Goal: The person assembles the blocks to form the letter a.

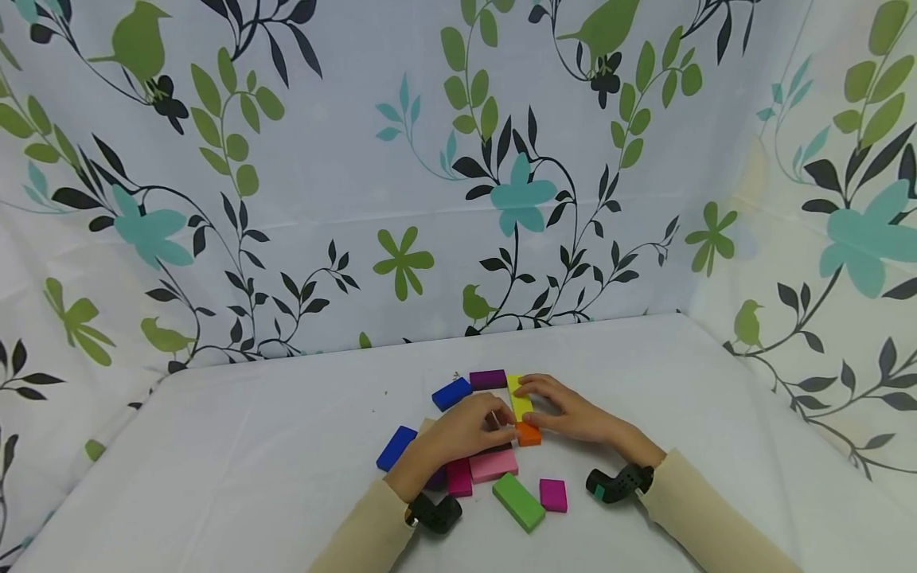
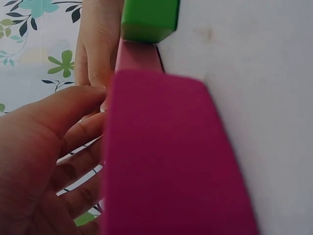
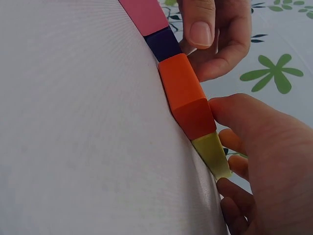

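Colored blocks lie in a rough ring on the white table. My right hand (image 1: 576, 415) reaches over the yellow block (image 1: 522, 404), fingers bent at its far end and thumb near the orange block (image 1: 529, 435). In the right wrist view, that thumb meets the edge of the orange block (image 3: 185, 83), with the other fingers along the yellow block (image 3: 212, 154). My left hand (image 1: 462, 430) hovers loosely curved over the ring, its fingertips above a dark block (image 3: 165, 44) next to the orange one. Near its wrist lie the pink block (image 1: 494, 465) and a magenta block (image 1: 459, 477).
Purple (image 1: 488, 380) and blue (image 1: 451, 393) blocks make the ring's far side; another blue block (image 1: 396, 448) lies left. Closer to me are a green block (image 1: 519, 502) and a small magenta block (image 1: 553, 495). Patterned cloth (image 1: 322, 183) hangs behind the table.
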Action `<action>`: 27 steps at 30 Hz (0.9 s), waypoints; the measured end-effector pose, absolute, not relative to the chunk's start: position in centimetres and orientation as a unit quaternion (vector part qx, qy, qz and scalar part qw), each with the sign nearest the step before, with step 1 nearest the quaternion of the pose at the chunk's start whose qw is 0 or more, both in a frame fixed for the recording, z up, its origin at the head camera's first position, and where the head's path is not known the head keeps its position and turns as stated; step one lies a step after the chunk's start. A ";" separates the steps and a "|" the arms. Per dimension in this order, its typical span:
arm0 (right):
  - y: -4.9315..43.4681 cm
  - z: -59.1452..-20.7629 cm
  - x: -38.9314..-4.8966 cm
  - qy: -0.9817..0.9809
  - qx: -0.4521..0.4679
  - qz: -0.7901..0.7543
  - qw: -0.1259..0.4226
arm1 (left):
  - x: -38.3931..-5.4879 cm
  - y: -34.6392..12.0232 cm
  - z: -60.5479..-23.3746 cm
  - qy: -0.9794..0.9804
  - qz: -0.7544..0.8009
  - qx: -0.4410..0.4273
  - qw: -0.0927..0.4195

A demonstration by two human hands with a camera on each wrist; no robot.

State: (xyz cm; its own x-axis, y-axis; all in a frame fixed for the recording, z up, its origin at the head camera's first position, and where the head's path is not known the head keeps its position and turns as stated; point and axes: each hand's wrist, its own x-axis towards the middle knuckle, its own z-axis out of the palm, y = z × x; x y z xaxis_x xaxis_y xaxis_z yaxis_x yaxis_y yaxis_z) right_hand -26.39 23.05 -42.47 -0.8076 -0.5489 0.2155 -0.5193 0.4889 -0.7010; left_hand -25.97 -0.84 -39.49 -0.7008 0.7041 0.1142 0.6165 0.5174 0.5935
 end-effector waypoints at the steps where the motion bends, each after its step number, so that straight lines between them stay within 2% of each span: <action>1: 23.0 -42.5 -26.4 0.863 -0.308 -0.400 0.020 | -26.0 -1.0 -39.5 0.868 0.307 0.383 0.071; 8: 22.9 -42.4 -26.5 0.866 -0.304 -0.397 0.025 | -26.1 -2.2 -39.7 0.865 0.298 0.396 0.084; 17: 23.0 -42.6 -25.9 0.864 -0.305 -0.400 0.023 | -25.9 -2.9 -40.0 0.857 0.315 0.382 0.142; 27: 23.0 -42.4 -26.2 0.864 -0.312 -0.394 0.014 | -26.2 -3.1 -39.9 0.846 0.330 0.398 0.130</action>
State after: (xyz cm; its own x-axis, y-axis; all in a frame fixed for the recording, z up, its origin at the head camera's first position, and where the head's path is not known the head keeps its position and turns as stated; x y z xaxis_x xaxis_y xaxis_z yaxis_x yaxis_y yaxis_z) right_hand -26.16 22.98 -42.44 -0.8049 -0.5503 0.2218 -0.5282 0.4944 -0.6903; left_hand -26.22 -3.14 -39.90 -0.6498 0.7589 0.0420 0.5866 0.4656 0.6627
